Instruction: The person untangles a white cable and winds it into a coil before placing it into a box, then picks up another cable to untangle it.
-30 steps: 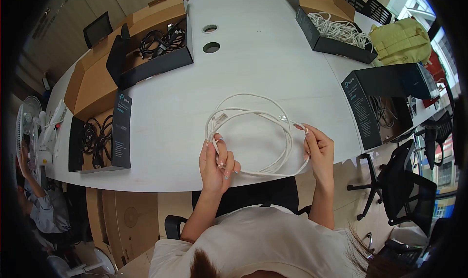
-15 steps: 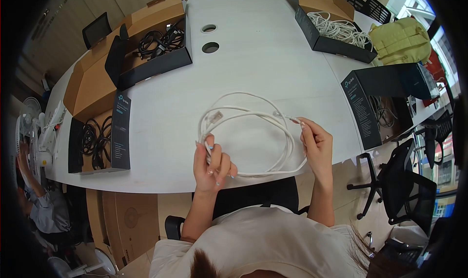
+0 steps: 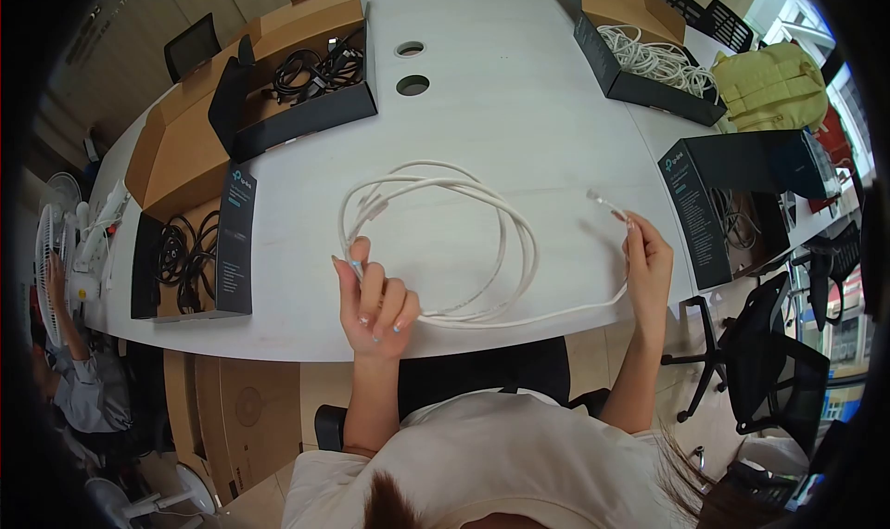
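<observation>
A white network cable [image 3: 519, 237] hangs in loose loops over the near part of the white table [image 3: 519, 112]. My left hand [image 3: 375, 302] pinches the coil at its left side, thumb and index finger closed on the strands. Out to the right, my right hand [image 3: 646, 255] grips one cable end close to its clear plug [image 3: 596, 196], which points up and left. From that hand the cable runs down and back left to the bottom of the loops. The other end lies near the coil's upper left, hard to make out.
Open boxes with black cables stand at the back left [image 3: 301, 112] and left [image 3: 236, 242]. A box of white cables [image 3: 649, 75] is at the back right, beside a yellow-green backpack [image 3: 771, 86]. Another cable box [image 3: 695, 214] stands right. Far left, a person's arm [image 3: 67, 311] reaches toward a fan.
My right hand has moved right, drawing the plug end away from the loops. My left hand has shifted left with the coil, and the gap between both hands is wider.
</observation>
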Tool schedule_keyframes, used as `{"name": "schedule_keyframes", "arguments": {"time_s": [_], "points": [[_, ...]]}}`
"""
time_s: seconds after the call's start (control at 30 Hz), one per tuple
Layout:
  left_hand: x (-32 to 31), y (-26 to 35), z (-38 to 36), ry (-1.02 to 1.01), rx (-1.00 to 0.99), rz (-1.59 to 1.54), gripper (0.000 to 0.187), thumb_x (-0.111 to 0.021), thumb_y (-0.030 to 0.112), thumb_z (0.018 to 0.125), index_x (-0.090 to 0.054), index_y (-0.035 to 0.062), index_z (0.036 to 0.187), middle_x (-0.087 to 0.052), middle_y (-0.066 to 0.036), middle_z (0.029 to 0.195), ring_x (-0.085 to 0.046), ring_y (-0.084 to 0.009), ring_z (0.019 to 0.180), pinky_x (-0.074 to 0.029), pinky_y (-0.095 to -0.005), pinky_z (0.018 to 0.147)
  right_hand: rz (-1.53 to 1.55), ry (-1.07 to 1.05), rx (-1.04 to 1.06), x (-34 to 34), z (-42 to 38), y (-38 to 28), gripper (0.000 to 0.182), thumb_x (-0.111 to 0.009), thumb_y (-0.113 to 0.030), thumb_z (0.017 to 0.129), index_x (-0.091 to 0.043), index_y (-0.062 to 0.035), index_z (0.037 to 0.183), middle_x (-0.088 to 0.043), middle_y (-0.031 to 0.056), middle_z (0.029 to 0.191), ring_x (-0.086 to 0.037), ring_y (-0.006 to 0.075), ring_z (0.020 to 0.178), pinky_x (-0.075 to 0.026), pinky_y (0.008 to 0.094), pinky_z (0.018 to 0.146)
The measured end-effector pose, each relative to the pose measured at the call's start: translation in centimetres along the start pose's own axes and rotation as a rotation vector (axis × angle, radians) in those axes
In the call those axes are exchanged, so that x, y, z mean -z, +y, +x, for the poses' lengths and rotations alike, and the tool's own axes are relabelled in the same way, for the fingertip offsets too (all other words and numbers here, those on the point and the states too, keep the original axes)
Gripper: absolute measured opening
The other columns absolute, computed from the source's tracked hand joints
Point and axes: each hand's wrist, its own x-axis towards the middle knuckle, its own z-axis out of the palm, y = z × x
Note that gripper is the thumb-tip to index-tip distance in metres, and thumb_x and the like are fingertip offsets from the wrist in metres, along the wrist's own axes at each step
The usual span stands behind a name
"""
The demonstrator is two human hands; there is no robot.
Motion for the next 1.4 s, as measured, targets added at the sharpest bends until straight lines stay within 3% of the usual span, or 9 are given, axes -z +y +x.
{"name": "schedule_keyframes", "arguments": {"time_s": [0.43,0.53,0.8,0.93,1.03,1.07,1.17,1.33,1.4], "points": [[-0.4,-2.2,-0.5,-0.148,0.567,0.255,0.03,-0.039,0.037,0.093,-0.037,0.0069,0.095,-0.044,-0.002,0.049,-0.042,-0.0111,0.032,-0.046,-0.0262,0.046,0.004,-0.354,0.364,-3.8,6.2,-3.3,0.013,-0.052,-0.011,0.087,-0.058,-0.0001,0.086,-0.05,0.0031,0.06,-0.046,0.0118,0.052,-0.037,0.026,0.05],[-0.8,-3.8,-0.4,-0.182,0.636,0.398,0.033,-0.038,0.038,0.093,-0.035,0.0056,0.095,-0.046,-0.004,0.051,-0.039,-0.008,0.033,-0.04,-0.0216,0.042,-0.219,-0.328,0.925,-5.5,6.2,-6.1,0.005,-0.057,-0.005,0.083,-0.057,-0.001,0.086,-0.053,0.0056,0.069,-0.05,0.0167,0.059,-0.04,0.0265,0.054],[0.3,-5.9,-0.3,-0.067,0.535,0.272,0.052,-0.017,0.048,0.093,-0.032,0.0065,0.121,-0.044,-0.001,0.063,-0.032,-0.0059,0.038,-0.035,-0.0209,0.045,-0.113,-0.559,0.868,-6.2,1.1,-10.8,0.015,-0.059,0.004,0.076,-0.057,-0.0032,0.089,-0.055,0.0074,0.078,-0.055,0.0204,0.067,-0.043,0.0292,0.054],[1.0,-5.7,0.5,-0.117,0.506,0.359,0.059,-0.011,0.05,0.093,-0.026,0.0095,0.133,-0.051,-0.007,0.087,-0.052,-0.0129,0.074,-0.043,-0.0275,0.068,-0.138,-0.533,1.094,-5.5,-0.8,-10.7,0.027,-0.064,0.001,0.065,-0.059,-0.0057,0.09,-0.058,0.0068,0.082,-0.058,0.0223,0.077,-0.047,0.0296,0.06],[-1.7,-6.9,0.7,0.385,0.322,0.519,0.056,-0.013,0.049,0.093,-0.029,0.011,0.132,-0.048,-0.01,0.115,-0.049,-0.0191,0.105,-0.04,-0.032,0.089,-0.275,-0.457,1.319,-5.6,-2.5,-9.2,0.025,-0.064,-0.007,0.063,-0.059,-0.0086,0.088,-0.058,0.0041,0.084,-0.058,0.0207,0.085,-0.049,0.0302,0.073],[-1.1,-6.3,0.7,0.175,0.354,0.44,0.052,-0.015,0.046,0.094,-0.031,0.0115,0.13,-0.037,-0.012,0.132,-0.033,-0.0227,0.125,-0.029,-0.037,0.103,-0.338,-0.439,1.384,-5.4,-2.9,-9.0,0.022,-0.064,-0.008,0.065,-0.059,-0.0089,0.087,-0.058,0.0037,0.085,-0.058,0.0201,0.087,-0.049,0.0305,0.075],[-0.6,-6.4,1.0,0.05,0.27,0.373,0.048,-0.018,0.044,0.095,-0.032,0.0128,0.129,-0.035,-0.013,0.133,-0.033,-0.0227,0.126,-0.03,-0.039,0.101,-0.448,-0.392,1.548,-5.0,-3.7,-7.8,0.014,-0.061,-0.011,0.069,-0.058,-0.008,0.083,-0.058,0.0027,0.087,-0.057,0.0179,0.091,-0.047,0.0306,0.083],[-0.6,-5.1,1.2,0.119,0.197,0.468,0.026,-0.029,0.032,0.097,-0.036,0.0137,0.079,-0.03,0.007,0.049,-0.033,-0.0058,0.041,-0.046,-0.0278,0.07,-0.353,-0.494,1.581,-4.3,-4.4,-5.8,0.012,-0.059,-0.011,0.069,-0.057,-0.0043,0.079,-0.059,0.0062,0.088,-0.057,0.0198,0.093,-0.047,0.0323,0.081],[-0.5,-4.6,1.0,-0.027,0.265,0.552,0.025,-0.032,0.032,0.096,-0.038,0.0122,0.082,-0.031,0.006,0.051,-0.033,-0.0055,0.043,-0.045,-0.0274,0.068,-0.21,-0.551,1.486,-3.7,-4.2,-5.9,0.013,-0.058,-0.009,0.068,-0.058,-0.0032,0.08,-0.06,0.0075,0.089,-0.057,0.0217,0.093,-0.047,0.0332,0.079]]}}
